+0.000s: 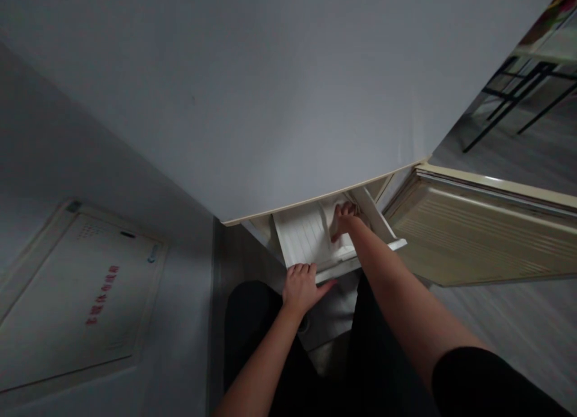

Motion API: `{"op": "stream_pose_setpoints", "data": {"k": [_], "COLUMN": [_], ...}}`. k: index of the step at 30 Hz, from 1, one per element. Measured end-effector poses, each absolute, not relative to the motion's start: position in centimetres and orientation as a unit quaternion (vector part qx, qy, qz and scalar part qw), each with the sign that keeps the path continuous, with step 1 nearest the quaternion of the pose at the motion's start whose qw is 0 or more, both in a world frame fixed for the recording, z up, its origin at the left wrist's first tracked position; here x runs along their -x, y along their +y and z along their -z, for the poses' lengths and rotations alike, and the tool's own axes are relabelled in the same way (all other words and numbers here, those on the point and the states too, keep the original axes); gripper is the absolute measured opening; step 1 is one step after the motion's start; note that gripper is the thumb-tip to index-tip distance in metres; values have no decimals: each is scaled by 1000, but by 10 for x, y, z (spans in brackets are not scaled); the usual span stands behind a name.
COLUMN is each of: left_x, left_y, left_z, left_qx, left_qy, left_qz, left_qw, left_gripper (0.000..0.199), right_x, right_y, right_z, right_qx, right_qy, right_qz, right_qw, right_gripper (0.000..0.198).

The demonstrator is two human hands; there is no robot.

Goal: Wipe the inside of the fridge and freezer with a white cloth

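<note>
A white drawer [306, 234] with a ridged bottom is pulled partway out of the lower part of a fridge. My left hand [300, 288] holds the drawer's front rim at the left, its fingers hooked over the top and its thumb stretched along the outer face. Inside the drawer, at the right, is my right hand [345, 217], its fingers curled downward. Something pale lies by those fingers, partly hidden and too dim to name.
The fridge's upper door [270, 104] fills the view above the drawer. Its lower door [487, 225] stands swung out to the right. On the left wall is a white panel [90, 291] with red characters. A table with dark legs [509, 110] stands at the upper right.
</note>
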State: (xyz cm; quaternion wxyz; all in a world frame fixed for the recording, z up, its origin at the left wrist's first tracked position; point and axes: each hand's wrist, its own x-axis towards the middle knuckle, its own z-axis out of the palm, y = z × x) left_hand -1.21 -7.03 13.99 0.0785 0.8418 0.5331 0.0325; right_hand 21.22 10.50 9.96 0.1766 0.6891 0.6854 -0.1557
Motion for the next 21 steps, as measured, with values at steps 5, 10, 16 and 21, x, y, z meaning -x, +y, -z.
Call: {"op": "stream_pose_setpoints", "data": {"k": [5, 10, 16, 21], "left_x": [11, 13, 11, 9], "left_y": [-70, -69, -71, -74], "left_z": [-140, -139, -140, -144], "left_qx": [-841, -834, -820, -816], "left_qy": [534, 542, 562, 568], "left_qz": [-16, -15, -17, -13], "left_qw": [90, 101, 110, 109], "left_gripper": [58, 53, 70, 76], "right_x": [-131, -69, -135, -235], "right_y": [106, 88, 95, 84], "right_z": [-108, -99, -102, -102], "right_qx": [-551, -441, -548, -672], "right_qy": [804, 873, 797, 684], "right_qz": [172, 181, 211, 215], "right_qw": [141, 102, 138, 186], "right_gripper": [141, 112, 137, 149]}}
